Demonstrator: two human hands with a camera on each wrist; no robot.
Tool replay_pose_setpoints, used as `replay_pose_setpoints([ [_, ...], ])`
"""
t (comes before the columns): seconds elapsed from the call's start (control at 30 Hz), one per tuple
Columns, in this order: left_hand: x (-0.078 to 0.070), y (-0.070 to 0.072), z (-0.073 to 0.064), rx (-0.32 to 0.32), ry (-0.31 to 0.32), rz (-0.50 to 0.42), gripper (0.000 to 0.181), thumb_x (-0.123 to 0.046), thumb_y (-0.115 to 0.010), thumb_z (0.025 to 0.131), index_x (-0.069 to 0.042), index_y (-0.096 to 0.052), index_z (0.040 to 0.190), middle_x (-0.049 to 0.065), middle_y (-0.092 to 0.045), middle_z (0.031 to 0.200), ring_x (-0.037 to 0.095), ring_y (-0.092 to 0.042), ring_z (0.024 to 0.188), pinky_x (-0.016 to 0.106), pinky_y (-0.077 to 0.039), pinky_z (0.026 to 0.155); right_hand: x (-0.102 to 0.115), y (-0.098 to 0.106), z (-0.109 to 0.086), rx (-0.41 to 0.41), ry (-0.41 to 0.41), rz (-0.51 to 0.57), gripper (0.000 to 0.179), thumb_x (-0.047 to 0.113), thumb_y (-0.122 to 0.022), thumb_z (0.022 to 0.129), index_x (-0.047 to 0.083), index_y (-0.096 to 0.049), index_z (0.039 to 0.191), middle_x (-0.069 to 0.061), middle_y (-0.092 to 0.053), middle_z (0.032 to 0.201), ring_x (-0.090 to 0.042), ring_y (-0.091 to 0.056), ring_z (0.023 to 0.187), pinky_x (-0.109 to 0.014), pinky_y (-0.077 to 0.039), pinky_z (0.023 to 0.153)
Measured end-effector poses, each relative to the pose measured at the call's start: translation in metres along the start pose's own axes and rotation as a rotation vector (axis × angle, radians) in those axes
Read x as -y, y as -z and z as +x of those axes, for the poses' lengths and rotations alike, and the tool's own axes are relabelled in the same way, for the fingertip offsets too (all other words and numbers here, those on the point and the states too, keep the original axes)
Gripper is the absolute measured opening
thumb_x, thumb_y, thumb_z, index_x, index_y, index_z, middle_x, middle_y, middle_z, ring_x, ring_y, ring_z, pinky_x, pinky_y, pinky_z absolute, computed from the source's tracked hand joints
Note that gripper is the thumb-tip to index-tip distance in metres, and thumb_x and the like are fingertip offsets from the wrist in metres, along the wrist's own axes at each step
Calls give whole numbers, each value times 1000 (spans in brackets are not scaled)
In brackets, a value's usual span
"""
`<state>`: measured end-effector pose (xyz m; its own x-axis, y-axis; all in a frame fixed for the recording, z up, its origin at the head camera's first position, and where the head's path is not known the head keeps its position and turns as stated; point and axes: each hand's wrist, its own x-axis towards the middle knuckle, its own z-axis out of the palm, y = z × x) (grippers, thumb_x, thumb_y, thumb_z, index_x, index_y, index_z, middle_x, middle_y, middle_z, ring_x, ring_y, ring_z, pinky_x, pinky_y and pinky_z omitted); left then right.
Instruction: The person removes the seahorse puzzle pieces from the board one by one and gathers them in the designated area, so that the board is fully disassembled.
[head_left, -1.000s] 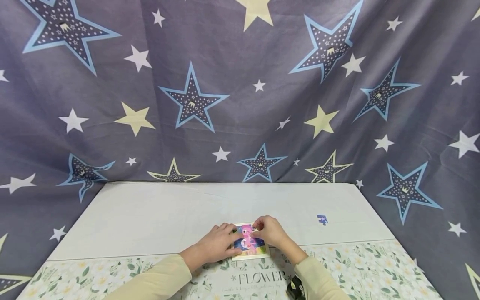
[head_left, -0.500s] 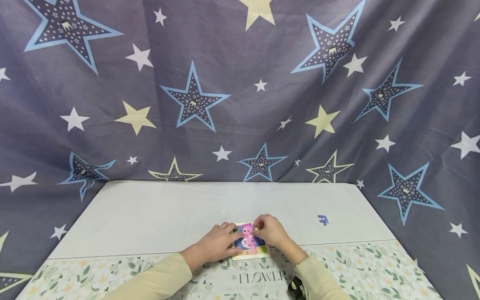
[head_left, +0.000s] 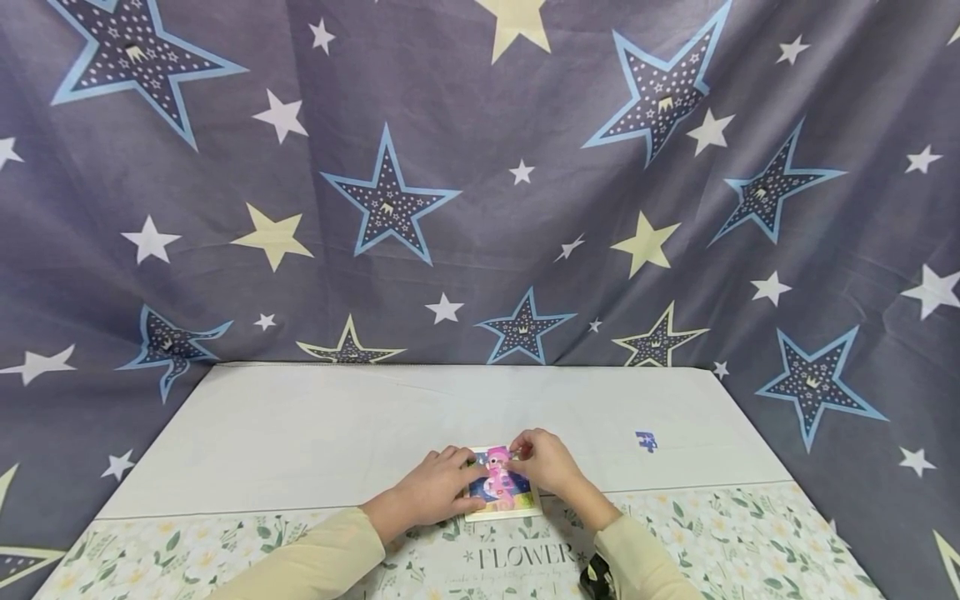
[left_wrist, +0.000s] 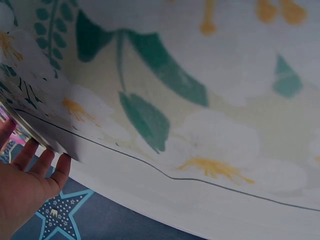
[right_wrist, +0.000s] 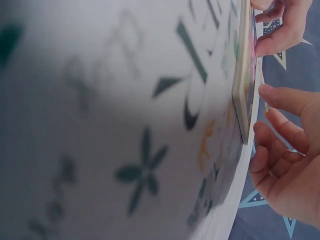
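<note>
Starry curtain (head_left: 480,125) behind white, floral tabletop (head_left: 337,437), left grip (head_left: 441,485) relaxed on board (head_left: 502,516), right grip (head_left: 546,463) tight on thin piece (right_wrist: 265,103)

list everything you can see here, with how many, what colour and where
framed jigsaw puzzle: 1, pink, blue and yellow picture in a cream frame, between the hands
thin piece: 1, colour unclear, between right thumb and finger
loose jigsaw piece: apparently 1, blue-purple, right of the puzzle
table: 1, white far part, floral near part lettered "FLOWER", under the puzzle
curtain: 1, grey-purple with blue, yellow and white stars, behind the table
black item: 1, partly hidden, at the right cuff
sleeves: 2, pale yellow, on both arms
left hand: 1, on the puzzle's left side
right hand: 1, at its upper right
</note>
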<state>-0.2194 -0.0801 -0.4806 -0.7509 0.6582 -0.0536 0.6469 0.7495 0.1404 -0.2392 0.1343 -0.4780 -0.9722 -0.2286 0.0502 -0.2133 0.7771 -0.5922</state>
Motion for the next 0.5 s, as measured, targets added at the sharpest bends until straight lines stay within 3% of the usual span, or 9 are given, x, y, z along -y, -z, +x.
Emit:
replay_pose_setpoints([
  [0.5, 1, 0, 1, 10, -4, -8, 52, -59, -43, 91, -30, -48, 134, 2, -47, 133, 21, -45, 122, 46, -41, 94, -10, 9, -2, -43, -10, 31, 18, 17, -77, 75, 8, -66, 86, -1, -57, 76, -11, -49, 67, -24, -41, 57],
])
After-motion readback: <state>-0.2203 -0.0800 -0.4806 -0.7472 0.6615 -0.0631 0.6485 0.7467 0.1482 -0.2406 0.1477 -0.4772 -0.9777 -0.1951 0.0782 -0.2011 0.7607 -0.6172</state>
